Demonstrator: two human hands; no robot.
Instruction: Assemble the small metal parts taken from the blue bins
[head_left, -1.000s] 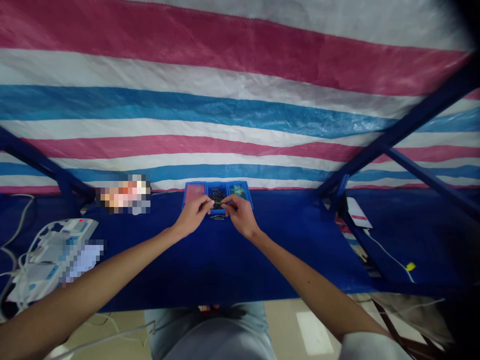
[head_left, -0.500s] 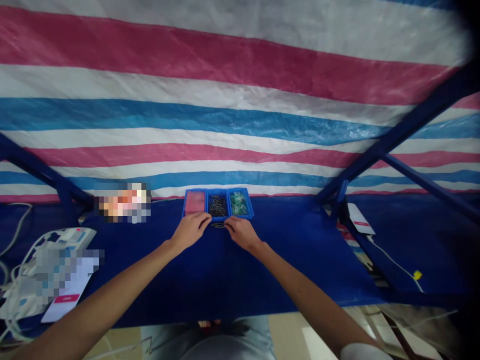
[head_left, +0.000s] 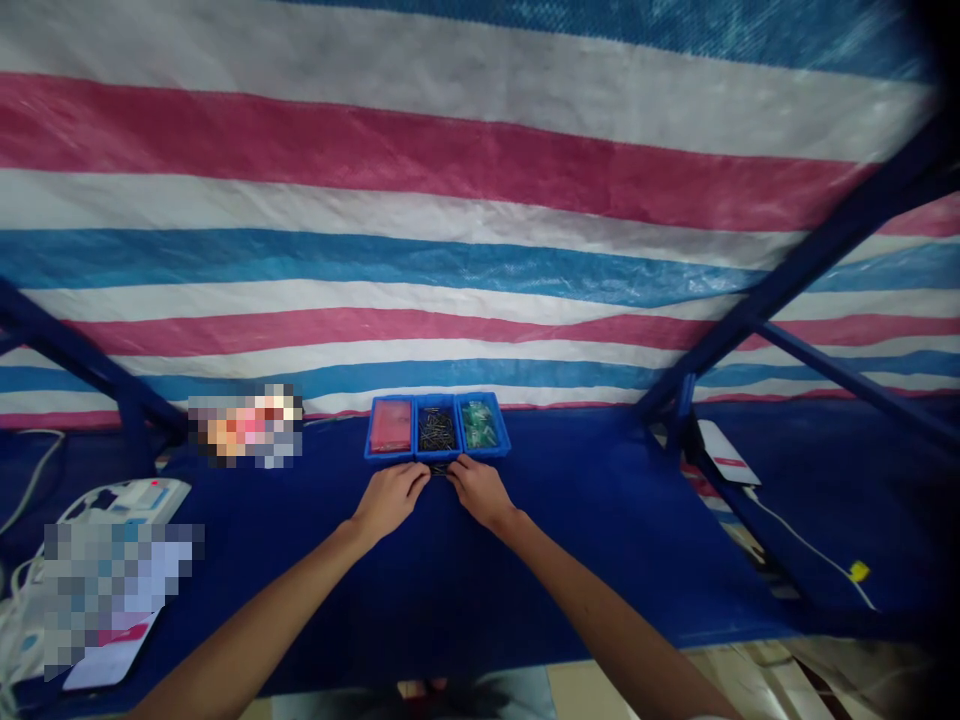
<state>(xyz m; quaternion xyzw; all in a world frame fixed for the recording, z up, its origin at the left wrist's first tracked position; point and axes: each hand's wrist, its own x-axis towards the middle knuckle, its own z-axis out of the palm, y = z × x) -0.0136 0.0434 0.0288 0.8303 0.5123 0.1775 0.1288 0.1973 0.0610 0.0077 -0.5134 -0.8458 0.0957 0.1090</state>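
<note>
My left hand [head_left: 391, 499] and my right hand [head_left: 484, 492] meet over the table, just in front of three small blue bins. Thumb and fingertips are pinched together on each hand. A few thin dark screws [head_left: 439, 470] show between the fingertips; how many each hand grips is hidden. The left bin [head_left: 367, 440] contains flat pinkish-red packs [head_left: 391, 425]. In the middle bin [head_left: 436, 456] lies a heap of dark screws [head_left: 436, 428]. Small clear-and-green packets [head_left: 480, 424] fill the right bin [head_left: 504, 436].
A blue tabletop [head_left: 420, 600] stretches under my arms. Left of me are a white power strip [head_left: 142, 497] with cables and a phone [head_left: 112, 660]. Another phone [head_left: 724, 450] with a cable lies at right. Blue metal bars [head_left: 750, 310] flank the striped sheet [head_left: 450, 260].
My view has tilted upward, so everything sits lower in the picture. Both hands have drawn slightly back from the bins, and their fingertips are closer together around the dark screws.
</note>
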